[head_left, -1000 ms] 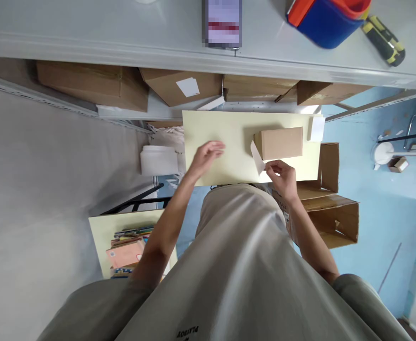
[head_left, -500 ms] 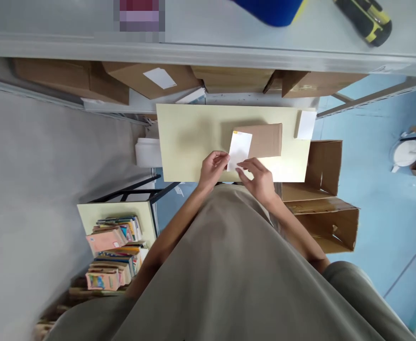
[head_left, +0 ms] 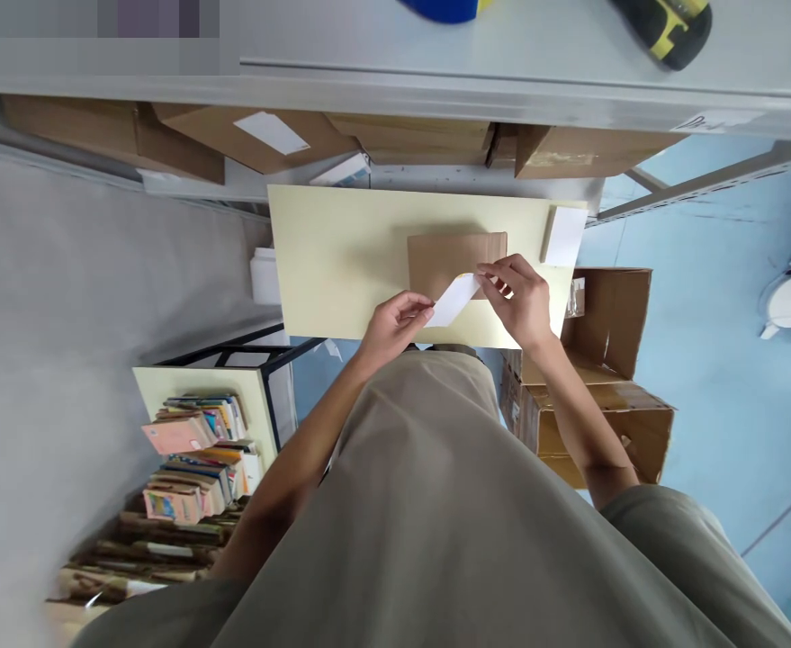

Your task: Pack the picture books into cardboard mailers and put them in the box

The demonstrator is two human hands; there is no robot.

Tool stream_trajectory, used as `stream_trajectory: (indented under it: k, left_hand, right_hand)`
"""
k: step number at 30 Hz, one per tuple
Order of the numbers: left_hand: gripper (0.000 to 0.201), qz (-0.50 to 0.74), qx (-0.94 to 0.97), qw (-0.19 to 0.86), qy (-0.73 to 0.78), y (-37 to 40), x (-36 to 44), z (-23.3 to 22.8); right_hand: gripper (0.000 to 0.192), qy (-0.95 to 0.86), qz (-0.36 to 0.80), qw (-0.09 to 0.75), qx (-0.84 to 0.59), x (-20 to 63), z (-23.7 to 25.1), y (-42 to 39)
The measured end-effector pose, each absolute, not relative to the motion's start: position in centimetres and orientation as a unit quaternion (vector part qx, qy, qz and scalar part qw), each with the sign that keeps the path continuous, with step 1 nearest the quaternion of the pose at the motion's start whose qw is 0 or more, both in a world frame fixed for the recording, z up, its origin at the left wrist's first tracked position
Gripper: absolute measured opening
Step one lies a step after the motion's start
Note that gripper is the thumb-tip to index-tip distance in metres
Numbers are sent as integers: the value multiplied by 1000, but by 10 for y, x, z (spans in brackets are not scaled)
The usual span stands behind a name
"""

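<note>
Left hand (head_left: 395, 326) pinches the near-left end of a white label (head_left: 453, 304) between thumb and forefinger, other fingers loosely curled. Right hand (head_left: 520, 295) grips the label's far-right corner with its fingertips, the hand partly closed. The label slants between both hands over the near edge of a closed cardboard box (head_left: 439, 254); whether it touches the box cannot be determined.

Containers: two open cartons, a far carton (head_left: 615, 319) and a near carton (head_left: 644, 432), are at the right with their inner walls exposed. The right forearm covers part of the near carton; its full contents cannot be verified. Shelf cartons (head_left: 428, 139) line the far side, their contents hidden.

Clearances: the cardboard box rests on a cream tabletop (head_left: 331, 270), with bare surface to its left. A stack of white labels (head_left: 566, 236) lies at the far-right corner. The near edge of the tabletop runs close to the person's shirt (head_left: 435, 468). Books (head_left: 196, 423) occupy a lower board at the left.

Visibility limits: a blue object (head_left: 442, 7) and a black-and-yellow tool handle (head_left: 671, 31) are cut off at the far border. Pixelation obscures the far-left shelf area. Print on the label is illegible.
</note>
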State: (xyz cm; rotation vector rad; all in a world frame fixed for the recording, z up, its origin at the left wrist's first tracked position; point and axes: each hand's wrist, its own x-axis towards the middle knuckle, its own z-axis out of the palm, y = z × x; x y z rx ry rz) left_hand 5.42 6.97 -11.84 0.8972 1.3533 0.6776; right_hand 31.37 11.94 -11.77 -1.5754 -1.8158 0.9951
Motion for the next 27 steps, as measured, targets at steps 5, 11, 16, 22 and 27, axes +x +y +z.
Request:
stream_trajectory:
  k: [5,11,16,22,27]
  left_hand:
    - [50,292,412,628,592,66,60,-127]
    - [76,341,350,571,660,61,61,-160]
    - [66,368,286,583,665,58,64,-171]
    - [49,377,286,572,670,62,69,-166]
    - [34,328,364,543,682,80,66,-171]
  right_hand:
    - [24,-685,391,235,-568,319,-122,122]
    - [20,-711,398,226,-534,313,-100,102]
    - [17,-739,398,266,-474,312,-81,84]
    - [12,-675,440,342,-484,321,-86,87]
    - [27,-569,478,339,-577,329,-124,100]
